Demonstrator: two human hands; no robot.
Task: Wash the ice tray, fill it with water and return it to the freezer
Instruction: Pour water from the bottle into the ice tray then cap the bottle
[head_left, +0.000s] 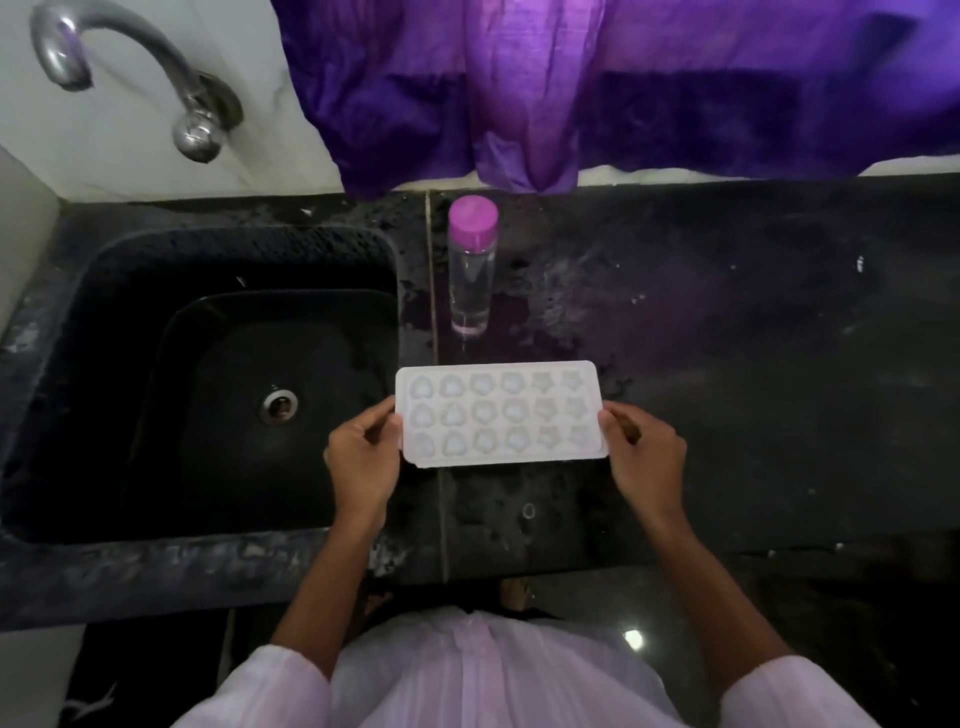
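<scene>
Brightness: dim; dark tabletop (727, 364) and sink (104, 291) swallow detail, pale ice tray (501, 413) stands out.
Light source: purple curtain (623, 78) glows brightest, tinting the tabletop violet.
Glare: highlights on the tap (200, 132); a bright spot on the floor (632, 638).
Sharpness: soft, slightly smeared throughout.
Distortion: wide-angle bending at the edges.

Dark stone countertop (753, 364), blotchy with pale specks, a thin seam running front to back. A clear bottle (471, 270) with a pink cap stands upright on it, just right of that seam. The white ice tray (498, 413) sits level across the seam, near the bottle; resting or lifted, can't tell.
</scene>
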